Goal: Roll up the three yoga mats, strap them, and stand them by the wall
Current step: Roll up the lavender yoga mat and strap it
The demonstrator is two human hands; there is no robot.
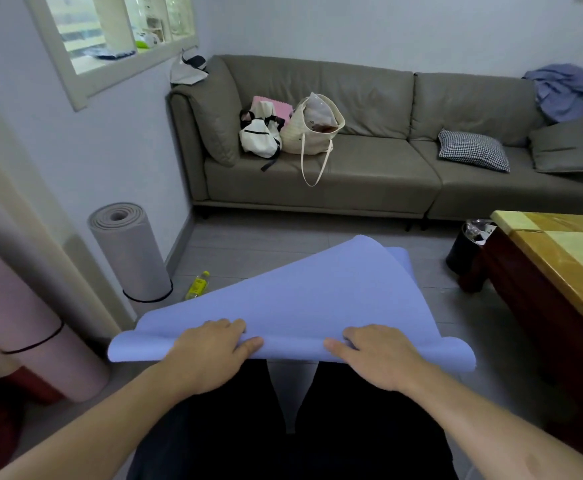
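Both hands grasp the near edge of the soft lavender-blue foam yoga mat [293, 306], which serves as the landmark here. The left hand [210, 355] has its fingers curled over the top of the started roll and its thumb tucked at the front; the right hand [376, 358] holds the same rolled edge a little further along, fingers over, thumb pointing inward. The rolled lip runs across in front of the person's dark-trousered legs, and the rest of the mat lifts away from the hands, its far end curling upward instead of lying flat on the grey tiled floor [317, 233].

Left of the blue mat stands a grey rolled foam mat [129, 251], upright by the white wall [117, 150], with a black elastic strap [148, 298] around its base. Nearer and further left lies a pink rolled mat [23, 327], leaning, with a thin black band around it. So the blue one looks to be the last, barely begun.

A yellow plastic bottle [197, 285] lies on the floor just beyond the blue mat's left edge. Beyond it sits a grey-green leather sofa [352, 168]; to its right, a dark red wooden table with a yellow top [560, 271].

The risk I judge: the hands sit close together near the middle, leaving both ends loose, so the roll may cone or telescope. The lifted far end may also fold under, and the roll could nudge the bottle.
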